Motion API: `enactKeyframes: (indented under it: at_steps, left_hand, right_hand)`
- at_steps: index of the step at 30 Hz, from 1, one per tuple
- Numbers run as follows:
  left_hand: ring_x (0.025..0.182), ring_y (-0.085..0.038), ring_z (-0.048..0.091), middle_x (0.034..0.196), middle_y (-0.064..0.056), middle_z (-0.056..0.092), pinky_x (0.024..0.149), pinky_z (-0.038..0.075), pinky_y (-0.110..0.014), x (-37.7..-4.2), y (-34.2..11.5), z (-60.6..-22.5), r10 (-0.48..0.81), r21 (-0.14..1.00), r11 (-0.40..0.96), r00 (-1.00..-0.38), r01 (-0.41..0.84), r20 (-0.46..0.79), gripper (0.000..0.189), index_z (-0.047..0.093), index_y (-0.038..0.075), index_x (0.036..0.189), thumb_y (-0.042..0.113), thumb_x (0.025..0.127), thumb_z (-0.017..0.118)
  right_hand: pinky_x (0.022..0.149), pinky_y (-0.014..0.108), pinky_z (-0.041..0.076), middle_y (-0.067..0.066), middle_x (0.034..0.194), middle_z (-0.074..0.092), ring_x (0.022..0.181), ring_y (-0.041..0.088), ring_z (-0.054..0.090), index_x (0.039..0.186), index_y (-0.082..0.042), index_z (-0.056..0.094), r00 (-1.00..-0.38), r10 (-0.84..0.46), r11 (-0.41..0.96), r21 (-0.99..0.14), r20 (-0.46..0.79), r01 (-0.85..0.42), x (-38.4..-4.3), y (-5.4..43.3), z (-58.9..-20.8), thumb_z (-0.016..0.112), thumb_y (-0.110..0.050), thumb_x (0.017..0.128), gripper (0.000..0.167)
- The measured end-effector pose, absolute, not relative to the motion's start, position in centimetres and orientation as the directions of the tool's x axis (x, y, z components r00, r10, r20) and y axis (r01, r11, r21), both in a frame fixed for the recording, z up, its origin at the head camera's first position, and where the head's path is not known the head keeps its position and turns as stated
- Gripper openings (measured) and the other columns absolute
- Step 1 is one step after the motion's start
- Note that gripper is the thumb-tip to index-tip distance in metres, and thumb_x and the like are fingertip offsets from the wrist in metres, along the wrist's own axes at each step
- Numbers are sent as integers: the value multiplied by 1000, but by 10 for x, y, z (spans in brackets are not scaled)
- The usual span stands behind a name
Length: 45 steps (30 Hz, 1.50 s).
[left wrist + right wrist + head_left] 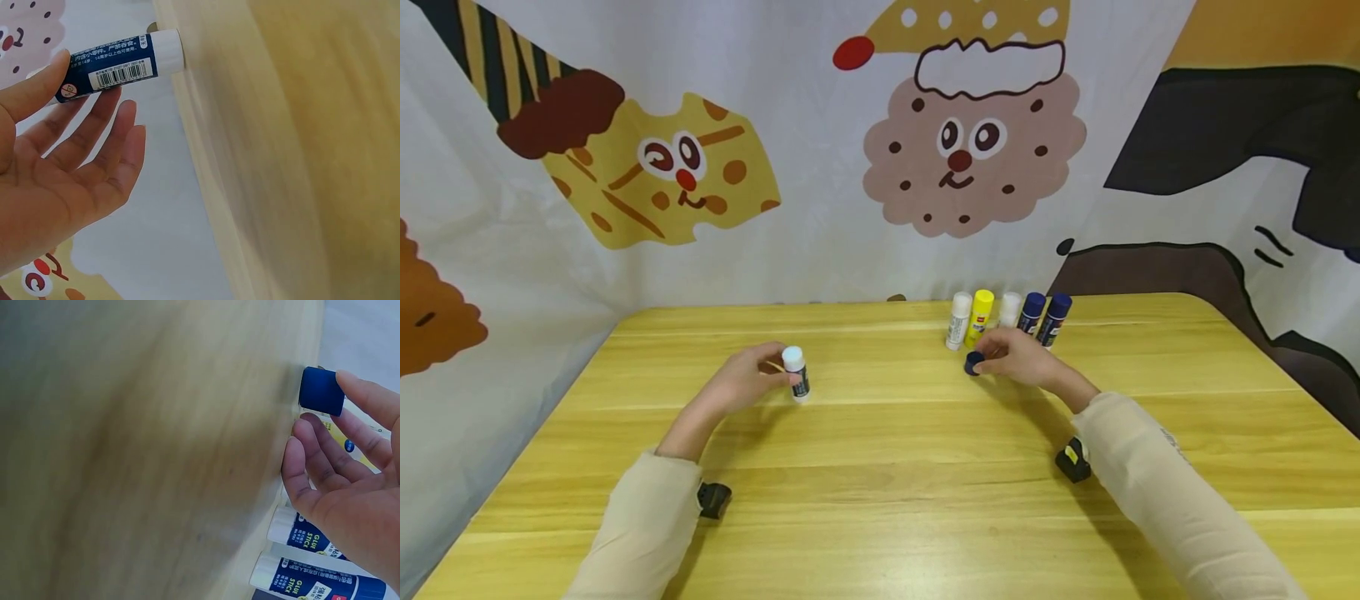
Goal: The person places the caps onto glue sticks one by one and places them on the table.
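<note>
My left hand (741, 383) pinches a glue stick (801, 385) between thumb and fingers. Its body has a navy label with a barcode, which faces the left wrist view, and its top is white with no cap on. It stands upright, its white base right at the tabletop. Over on the right, my right hand (1021, 358) pinches a small navy cap (321, 391) between thumb and index finger, close to the table surface. The other fingers of that hand curve loosely below the cap in the right wrist view.
Behind the right hand, several glue sticks stand in a row: a white one (957, 321), a yellow one (982, 315), another white one (1010, 308) and two with navy caps (1055, 317). A printed cloth (820, 258) hangs behind the wooden table (865, 500).
</note>
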<state>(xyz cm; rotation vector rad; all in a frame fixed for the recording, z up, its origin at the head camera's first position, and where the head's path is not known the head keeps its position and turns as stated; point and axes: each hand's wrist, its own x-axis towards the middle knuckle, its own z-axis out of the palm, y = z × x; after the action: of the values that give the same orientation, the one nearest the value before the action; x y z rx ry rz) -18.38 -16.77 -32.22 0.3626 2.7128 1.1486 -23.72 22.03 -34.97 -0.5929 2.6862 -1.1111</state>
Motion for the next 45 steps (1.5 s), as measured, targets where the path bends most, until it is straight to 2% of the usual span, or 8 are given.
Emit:
enactKeyframes:
  at_steps: [13,21,34,45]
  left_hand:
    - [102,-33,53,105,-14,60,80,43,-46,-179,-162,-319,282,718,674,-959,174,-33,28,58,2,107,22,89,62]
    - [103,-34,53,106,-16,59,79,43,-46,-175,-157,-317,294,724,662,-956,191,-16,25,54,1,100,23,89,61]
    - [100,-30,55,103,-12,59,78,45,-44,-167,-148,-313,360,749,598,-930,286,68,20,53,2,103,14,90,60]
    - [92,-26,57,98,-12,59,67,51,-34,-162,-139,-311,385,773,555,-919,307,89,21,55,1,106,12,89,61]
  right_hand:
    - [69,33,46,11,92,61,82,21,58,97,3,59,-900,-437,605,-742,-5,-290,-234,221,-348,69,-11,81,24]
    - [75,35,48,11,95,63,88,24,59,98,1,59,-891,-455,588,-750,0,-301,-230,218,-342,70,-13,81,25]
    - [70,32,48,8,91,62,81,21,58,98,-2,61,-860,-507,520,-775,58,-359,-219,205,-332,71,-12,80,23]
    - [71,32,49,7,90,60,79,20,58,100,-2,62,-816,-560,436,-788,140,-434,-206,194,-322,70,-8,80,23]
